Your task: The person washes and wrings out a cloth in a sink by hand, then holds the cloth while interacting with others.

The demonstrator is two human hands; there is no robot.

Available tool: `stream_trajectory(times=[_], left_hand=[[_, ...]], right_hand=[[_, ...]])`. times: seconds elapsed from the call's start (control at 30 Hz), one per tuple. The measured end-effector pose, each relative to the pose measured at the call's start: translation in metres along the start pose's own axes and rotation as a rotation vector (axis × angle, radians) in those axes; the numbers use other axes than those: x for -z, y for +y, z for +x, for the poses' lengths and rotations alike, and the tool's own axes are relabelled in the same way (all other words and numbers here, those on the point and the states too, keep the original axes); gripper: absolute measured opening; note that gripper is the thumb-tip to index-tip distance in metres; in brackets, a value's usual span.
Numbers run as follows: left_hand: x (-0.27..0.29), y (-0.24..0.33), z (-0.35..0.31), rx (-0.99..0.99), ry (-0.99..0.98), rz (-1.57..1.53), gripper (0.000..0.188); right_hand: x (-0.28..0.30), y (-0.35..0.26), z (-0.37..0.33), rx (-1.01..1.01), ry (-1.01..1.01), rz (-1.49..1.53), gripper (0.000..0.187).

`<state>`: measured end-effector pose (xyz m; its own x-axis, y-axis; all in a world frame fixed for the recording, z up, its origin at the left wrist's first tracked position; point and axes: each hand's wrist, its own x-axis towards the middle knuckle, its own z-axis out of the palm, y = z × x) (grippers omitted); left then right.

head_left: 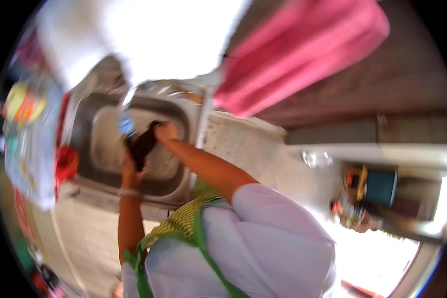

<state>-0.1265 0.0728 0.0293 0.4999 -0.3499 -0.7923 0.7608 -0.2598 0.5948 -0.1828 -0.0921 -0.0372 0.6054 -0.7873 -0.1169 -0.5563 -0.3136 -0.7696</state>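
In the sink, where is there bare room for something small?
Two bare patches show on the floor of the sink: between the left hand and left wall, and between that hand, the right forearm and front wall. It is crowded mid-sink, where the right hand helps hold a dark brown item, and along the back edge, by blurred clutter.

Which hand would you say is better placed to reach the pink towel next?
The right hand, probably: it appears nearer the pink towel than the left hand; both hold a dark cloth-like item.

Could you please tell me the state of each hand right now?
Left hand: holding a dark brown object, too blurred to identify.
Right hand: closed on the same object's upper end.
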Motion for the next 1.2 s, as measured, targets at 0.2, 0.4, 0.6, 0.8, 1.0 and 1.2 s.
stream_trajectory(times=[0.2, 0.4, 0.6, 0.8, 1.0, 1.2], left_hand=[[0.067, -0.001, 0.069, -0.233, 0.021, 0.26, 0.054], [0.11, 0.012, 0.165, -0.476, -0.03, 0.717, 0.048], [0.091, 0.0, 0.229, -0.876, 0.01, 2.777, 0.052], [0.015, -0.011, 0.197, -0.52, -0.153, 1.082, 0.047], [0.017, -0.01, 0.174, -0.241, -0.224, 0.524, 0.042], [0.026, 0.014, 0.157, -0.073, -0.265, 0.178, 0.037]], right_hand=[[0.047, -0.04, -0.026, -0.212, -0.119, 0.245, 0.027], [0.022, -0.043, -0.049, -0.174, -0.24, 0.233, 0.032], [0.08, -0.078, -0.075, -0.145, -0.266, 0.545, 0.031], [0.037, -0.056, -0.069, -0.037, -0.123, 0.428, 0.034], [0.048, -0.063, -0.068, -0.027, -0.151, 0.538, 0.034], [0.003, -0.049, -0.06, 0.223, -0.358, 0.428, 0.038]])
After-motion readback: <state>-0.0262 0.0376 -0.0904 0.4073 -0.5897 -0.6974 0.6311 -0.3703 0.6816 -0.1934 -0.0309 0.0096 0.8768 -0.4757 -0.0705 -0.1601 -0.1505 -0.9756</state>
